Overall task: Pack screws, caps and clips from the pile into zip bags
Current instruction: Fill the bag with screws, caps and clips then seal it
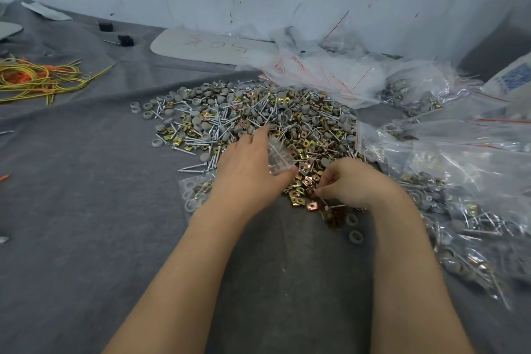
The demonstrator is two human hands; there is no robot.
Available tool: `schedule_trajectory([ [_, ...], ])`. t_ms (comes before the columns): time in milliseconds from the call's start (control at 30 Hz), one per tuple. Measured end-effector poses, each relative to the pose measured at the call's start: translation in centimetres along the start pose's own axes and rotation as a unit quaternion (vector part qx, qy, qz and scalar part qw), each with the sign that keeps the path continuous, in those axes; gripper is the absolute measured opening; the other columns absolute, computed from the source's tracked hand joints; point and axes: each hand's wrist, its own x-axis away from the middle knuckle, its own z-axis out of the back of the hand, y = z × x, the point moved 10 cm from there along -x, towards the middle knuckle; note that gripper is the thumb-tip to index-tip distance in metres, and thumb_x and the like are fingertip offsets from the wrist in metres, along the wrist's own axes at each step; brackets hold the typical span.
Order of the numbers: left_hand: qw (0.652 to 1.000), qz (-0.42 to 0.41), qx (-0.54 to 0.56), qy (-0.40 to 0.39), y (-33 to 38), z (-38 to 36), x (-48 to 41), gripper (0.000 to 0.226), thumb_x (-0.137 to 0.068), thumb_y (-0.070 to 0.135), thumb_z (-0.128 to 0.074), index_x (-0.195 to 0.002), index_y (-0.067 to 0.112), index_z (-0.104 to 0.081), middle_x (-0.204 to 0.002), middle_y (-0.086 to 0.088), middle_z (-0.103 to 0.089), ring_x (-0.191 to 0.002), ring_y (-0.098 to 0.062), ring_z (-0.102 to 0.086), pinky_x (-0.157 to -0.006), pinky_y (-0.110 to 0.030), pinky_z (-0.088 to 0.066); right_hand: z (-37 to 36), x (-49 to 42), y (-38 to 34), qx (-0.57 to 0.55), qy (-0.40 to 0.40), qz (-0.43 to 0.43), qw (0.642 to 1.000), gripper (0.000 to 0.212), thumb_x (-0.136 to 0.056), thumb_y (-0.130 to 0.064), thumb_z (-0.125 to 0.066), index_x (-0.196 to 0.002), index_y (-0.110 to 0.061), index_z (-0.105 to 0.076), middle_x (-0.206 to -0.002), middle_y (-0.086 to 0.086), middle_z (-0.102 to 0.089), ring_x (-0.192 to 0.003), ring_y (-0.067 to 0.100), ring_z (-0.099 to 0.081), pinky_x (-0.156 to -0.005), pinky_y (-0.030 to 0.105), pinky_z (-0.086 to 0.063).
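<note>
Plainly much remains: the pile [258, 118] of screws, caps and clips sprawls across the worktop [86, 210], while filled zip bags [465, 227] heap at right. The left hand [247, 165] grips a clear plastic item [280, 156]; the right hand [352, 181] pinches a small part [317, 192] at the pile's near edge.

Clear filled zip bag [191, 190]: part hidden under left forearm. Transparent item [280, 156] in left hand [250, 164]: blurred. Small piece [317, 191] pinched by right hand [353, 184]: unidentifiable.
</note>
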Motion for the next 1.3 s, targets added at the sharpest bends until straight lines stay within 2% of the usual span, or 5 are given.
schedule_trajectory([
  [400, 0.995, 0.019, -0.085, -0.043, -0.6, -1.2, -0.1, 0.097, -0.077, 0.067, -0.059, -0.15, 0.02, -0.017, -0.14, -0.009, -0.049, -0.131, -0.034, -0.039, -0.11, -0.047, -0.025, -0.4, 0.0, -0.3, 0.041, -0.014, 0.01, 0.999, 0.011, -0.089, -0.018, -0.065, -0.078, -0.016, -0.063, -0.073, -0.005, -0.057, -0.068, 0.01, -0.052, -0.052, 0.021, -0.036],
  [600, 0.995, 0.025, -0.073, -0.061, -0.9, -1.1, -0.1, 0.112, -0.068, 0.073, -0.062, -0.152, 0.026, -0.005, -0.148, -0.008, -0.037, -0.139, -0.031, -0.028, -0.114, -0.051, -0.014, 2.9, 0.2, -1.5, -0.195, 0.158, 0.077, 0.965, 0.014, -0.091, -0.022, -0.061, -0.078, -0.022, -0.058, -0.079, 0.0, -0.064, -0.066, 0.013, -0.056, -0.058, 0.03, -0.044],
  [800, 0.998, 0.016, -0.041, -0.052, -0.6, -1.0, -0.2, 0.108, -0.069, 0.065, -0.065, -0.152, 0.024, -0.009, -0.145, -0.008, -0.04, -0.136, -0.031, -0.033, -0.112, -0.048, -0.02, 0.4, -0.3, -5.3, -0.369, 0.064, 0.156, 0.914, 0.015, -0.089, -0.012, -0.064, -0.077, -0.021, -0.067, -0.067, -0.011, -0.067, -0.06, -0.001, -0.059, -0.062, 0.017, -0.047],
  [1000, 0.993, 0.017, 0.06, -0.098, -0.5, 0.0, 0.2, 0.11, -0.064, 0.074, -0.064, -0.152, 0.031, -0.013, -0.153, 0.001, -0.032, -0.139, -0.021, -0.031, -0.115, -0.047, -0.023, 1.4, -0.7, -1.8, -0.111, 0.193, 0.031, 0.974, 0.018, -0.09, -0.036, -0.062, -0.088, -0.018, -0.065, -0.087, -0.003, -0.066, -0.082, 0.015, -0.059, -0.077, 0.031, -0.047],
  [1300, 0.834, 0.158, 0.456, 0.269, -6.8, 8.1, 0.8, 0.008, -0.092, 0.024, -0.057, -0.099, 0.025, -0.061, -0.107, 0.005, -0.065, -0.103, -0.005, -0.06, -0.078, -0.018, -0.042, -0.7, -1.0, -3.0, -0.004, 0.125, 0.006, 0.992, 0.022, -0.089, -0.028, -0.063, -0.09, -0.008, -0.071, -0.083, 0.01, -0.069, -0.08, 0.027, -0.064, -0.072, 0.036, -0.053],
])
